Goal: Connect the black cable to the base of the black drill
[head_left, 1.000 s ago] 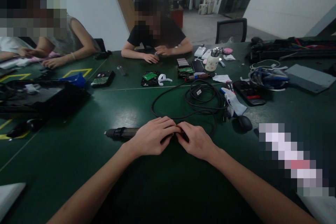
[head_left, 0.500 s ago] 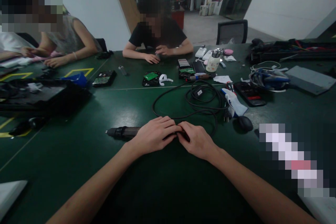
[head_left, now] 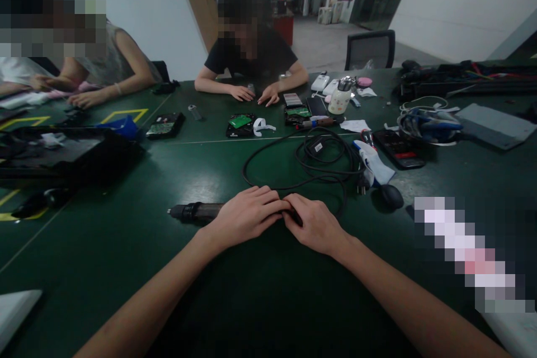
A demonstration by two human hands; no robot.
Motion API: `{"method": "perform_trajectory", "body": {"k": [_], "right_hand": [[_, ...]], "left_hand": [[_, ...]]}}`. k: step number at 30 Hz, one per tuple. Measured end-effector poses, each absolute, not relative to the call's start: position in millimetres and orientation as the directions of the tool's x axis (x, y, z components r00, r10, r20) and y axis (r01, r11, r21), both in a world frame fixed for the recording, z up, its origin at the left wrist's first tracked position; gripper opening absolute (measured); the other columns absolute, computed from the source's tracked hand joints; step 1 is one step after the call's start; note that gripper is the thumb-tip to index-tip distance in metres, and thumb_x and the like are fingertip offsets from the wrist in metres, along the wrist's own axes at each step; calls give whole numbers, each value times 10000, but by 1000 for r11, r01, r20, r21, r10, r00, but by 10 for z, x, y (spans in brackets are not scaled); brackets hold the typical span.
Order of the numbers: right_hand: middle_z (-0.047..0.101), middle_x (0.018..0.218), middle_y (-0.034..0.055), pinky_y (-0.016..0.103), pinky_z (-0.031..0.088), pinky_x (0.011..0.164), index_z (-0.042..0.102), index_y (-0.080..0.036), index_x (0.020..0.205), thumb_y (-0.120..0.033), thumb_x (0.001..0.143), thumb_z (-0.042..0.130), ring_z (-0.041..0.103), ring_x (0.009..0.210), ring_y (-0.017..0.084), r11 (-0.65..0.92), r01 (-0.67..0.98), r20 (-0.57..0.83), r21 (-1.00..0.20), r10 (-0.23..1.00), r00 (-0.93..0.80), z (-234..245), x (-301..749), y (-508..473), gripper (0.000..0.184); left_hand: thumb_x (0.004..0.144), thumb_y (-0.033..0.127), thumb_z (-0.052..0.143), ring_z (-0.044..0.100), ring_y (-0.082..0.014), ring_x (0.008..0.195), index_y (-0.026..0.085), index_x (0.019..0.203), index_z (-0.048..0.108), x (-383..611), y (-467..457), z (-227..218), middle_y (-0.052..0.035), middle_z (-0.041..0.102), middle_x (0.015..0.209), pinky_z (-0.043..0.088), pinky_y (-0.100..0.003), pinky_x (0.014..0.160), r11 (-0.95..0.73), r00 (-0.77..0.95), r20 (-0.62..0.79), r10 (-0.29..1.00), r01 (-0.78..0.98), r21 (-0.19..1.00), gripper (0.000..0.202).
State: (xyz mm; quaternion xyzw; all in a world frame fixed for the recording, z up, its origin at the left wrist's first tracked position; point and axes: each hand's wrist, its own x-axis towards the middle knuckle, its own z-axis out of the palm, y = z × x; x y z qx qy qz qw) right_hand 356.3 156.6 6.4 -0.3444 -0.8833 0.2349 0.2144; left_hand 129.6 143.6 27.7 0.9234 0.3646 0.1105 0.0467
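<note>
On the green table in front of me lies a dark electric screwdriver [head_left: 197,212], its bit pointing left. My left hand [head_left: 251,211] is closed over its rear part, which the palm and fingers hide. Against the left fingertips my right hand [head_left: 314,222] is curled, thumb and fingers together near the screwdriver's tail end. A small dark bit shows between the right fingers, but I cannot make out what it is. Black cord [head_left: 335,159] lies in loose coils beyond both hands, with a plug [head_left: 361,184] near its right side.
Hard drives [head_left: 241,124] lie across the table. A black open casing [head_left: 62,151] is at left. A rubber blower bulb [head_left: 390,197], a glove bundle [head_left: 432,126] and a bottle [head_left: 340,96] are at right. Co-workers [head_left: 251,61] sit opposite and at left.
My hands stay in place. The co-worker opposite has lowered one hand to the table, apart from the other. The view has shifted very slightly.
</note>
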Motion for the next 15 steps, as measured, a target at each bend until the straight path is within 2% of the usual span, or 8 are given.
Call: {"method": "perform_trajectory", "body": {"k": [8, 15], "right_hand": [[624, 977, 26, 290, 417, 698, 541, -213, 1055, -171, 980, 572, 583, 788, 167, 657, 503, 216, -562, 703, -677, 67, 3567, 1576, 91], [619, 962, 20, 289, 420, 702, 535, -212, 1041, -176, 982, 578, 578, 778, 162, 668, 511, 233, -541, 703, -672, 51, 3564, 1570, 82]], "left_hand": [[1041, 292, 523, 597, -219, 1075, 252, 1317, 582, 1292, 1436, 272, -52, 637, 1170, 491, -393, 946, -733, 714, 167, 680, 661, 162, 285], [963, 182, 567, 596, -221, 1108, 261, 1365, 546, 1278, 1409, 360, -53, 632, 1212, 495, -406, 981, -716, 711, 136, 689, 641, 277, 410]]}}
